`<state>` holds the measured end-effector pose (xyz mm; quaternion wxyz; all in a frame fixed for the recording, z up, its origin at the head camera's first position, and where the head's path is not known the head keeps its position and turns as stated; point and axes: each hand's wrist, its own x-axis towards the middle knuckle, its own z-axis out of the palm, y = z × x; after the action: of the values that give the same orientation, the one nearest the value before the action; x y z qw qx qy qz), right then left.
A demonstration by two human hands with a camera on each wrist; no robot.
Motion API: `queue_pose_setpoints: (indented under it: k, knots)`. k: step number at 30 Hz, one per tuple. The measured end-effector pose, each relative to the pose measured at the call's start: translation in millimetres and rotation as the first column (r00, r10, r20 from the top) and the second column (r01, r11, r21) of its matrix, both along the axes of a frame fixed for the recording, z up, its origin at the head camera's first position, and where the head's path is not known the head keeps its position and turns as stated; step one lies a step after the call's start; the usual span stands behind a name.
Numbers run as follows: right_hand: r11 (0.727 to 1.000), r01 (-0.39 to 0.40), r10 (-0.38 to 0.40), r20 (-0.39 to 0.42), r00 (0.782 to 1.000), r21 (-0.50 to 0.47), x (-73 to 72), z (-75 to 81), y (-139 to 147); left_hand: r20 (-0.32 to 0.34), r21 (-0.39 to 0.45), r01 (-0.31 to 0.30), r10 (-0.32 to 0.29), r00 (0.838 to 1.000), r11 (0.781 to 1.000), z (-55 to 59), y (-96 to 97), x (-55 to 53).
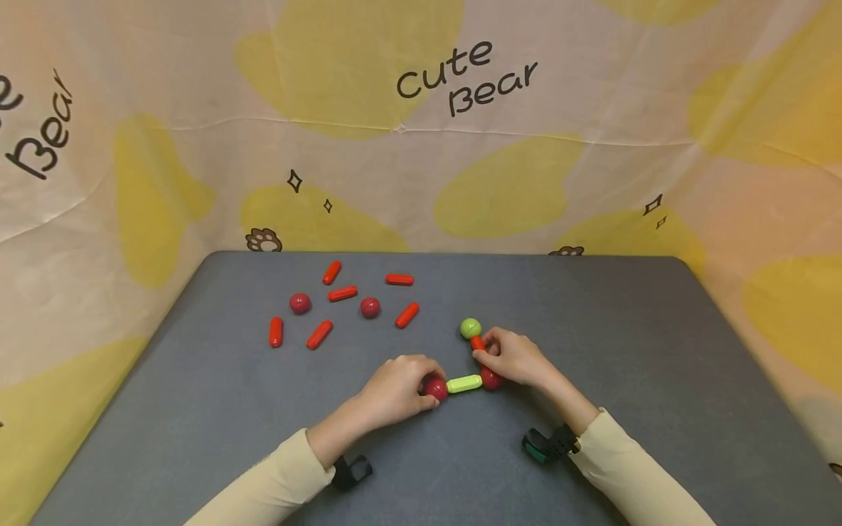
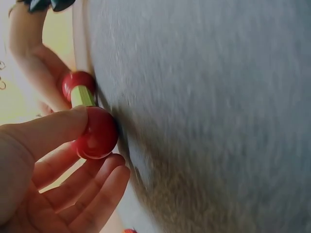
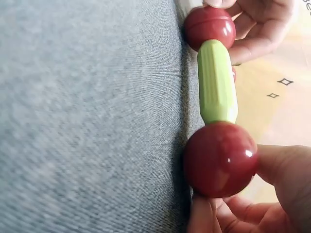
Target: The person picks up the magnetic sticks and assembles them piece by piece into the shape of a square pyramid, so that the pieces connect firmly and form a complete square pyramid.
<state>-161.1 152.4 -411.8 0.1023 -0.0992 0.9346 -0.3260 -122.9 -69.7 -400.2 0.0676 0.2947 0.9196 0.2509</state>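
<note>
A joined chain of toy balls and rods lies on the grey table. At its left end is a red ball (image 1: 435, 389), which my left hand (image 1: 397, 392) pinches between thumb and fingers. A light green rod (image 3: 216, 82) links this ball to a second red ball (image 3: 220, 160). From there a red rod (image 1: 477, 342) leads away to a green ball (image 1: 470, 328). My right hand (image 1: 517, 356) pinches the red rod near the second red ball, its fingers covering part of the rod. In the left wrist view, the left thumb lies on top of the held red ball (image 2: 98, 133).
Loose on the table (image 1: 625, 329) at the back left lie two red balls, one (image 1: 300, 303) left of the other (image 1: 370, 307), and several red rods, among them one nearest the chain (image 1: 407, 315). A printed cloth (image 1: 368, 88) hangs behind and at the sides.
</note>
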Motion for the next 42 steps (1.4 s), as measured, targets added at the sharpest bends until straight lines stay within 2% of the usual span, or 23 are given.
queue_pose_setpoints:
  k: [5, 9, 13, 15, 18, 20, 24, 28, 33, 37, 42]
  knots:
    - [0.999, 0.039, -0.039, 0.016, 0.999, -0.005, 3.7, -1.5, 0.4, 0.004, 0.009, -0.020, 0.020, 1.000, 1.000, 1.0, -5.0, -6.0]
    - [0.998, 0.054, -0.054, 0.023, 0.998, -0.015, 5.2, -3.0, 0.3, 0.029, 0.011, -0.012, 0.012, 1.000, 1.000, 2.6, -7.7, -8.8]
    - [0.998, 0.058, -0.057, 0.029, 0.998, -0.030, 6.2, -3.4, 0.4, 0.059, 0.021, 0.005, -0.007, 0.998, 1.000, 7.4, -12.0, -14.2]
    - [0.998, 0.061, -0.059, 0.034, 0.998, -0.033, 6.2, -3.6, 0.3, 0.066, 0.041, -0.009, 0.007, 0.998, 0.999, 11.1, -14.6, -19.2]
    - [0.997, 0.063, -0.061, 0.044, 0.997, -0.038, 6.5, -3.6, 0.3, 0.056, 0.077, -0.088, 0.084, 0.995, 0.993, 16.7, -17.6, -29.7]
    - [0.997, 0.061, -0.059, 0.053, 0.997, -0.045, 6.8, -3.7, 0.5, 0.044, 0.108, -0.158, 0.154, 0.987, 0.981, 18.9, -18.6, -37.8]
    - [0.997, 0.057, -0.055, 0.057, 0.997, -0.050, 7.3, -4.2, 0.8, 0.018, 0.158, -0.284, 0.285, 0.958, 0.946, 18.1, -18.3, -53.6]
    - [0.997, 0.059, -0.056, 0.052, 0.997, -0.055, 7.5, -5.1, 1.1, -0.011, 0.190, -0.359, 0.368, 0.930, 0.914, 11.3, -15.8, -66.6]
    - [0.996, 0.065, -0.061, 0.055, 0.997, -0.067, 7.8, -5.6, 0.7, -0.047, 0.138, -0.407, 0.417, 0.908, 0.903, 0.3, -12.2, -79.3]
    - [0.996, 0.067, -0.064, 0.051, 0.997, -0.064, 7.9, -6.2, 0.8, -0.053, 0.078, -0.429, 0.433, 0.900, 0.900, -5.3, -9.4, -85.5]
    - [0.996, 0.067, -0.064, 0.038, 0.997, -0.065, 7.5, -6.7, 1.3, -0.042, 0.006, -0.447, 0.446, 0.894, 0.895, -9.6, -6.8, -88.4]
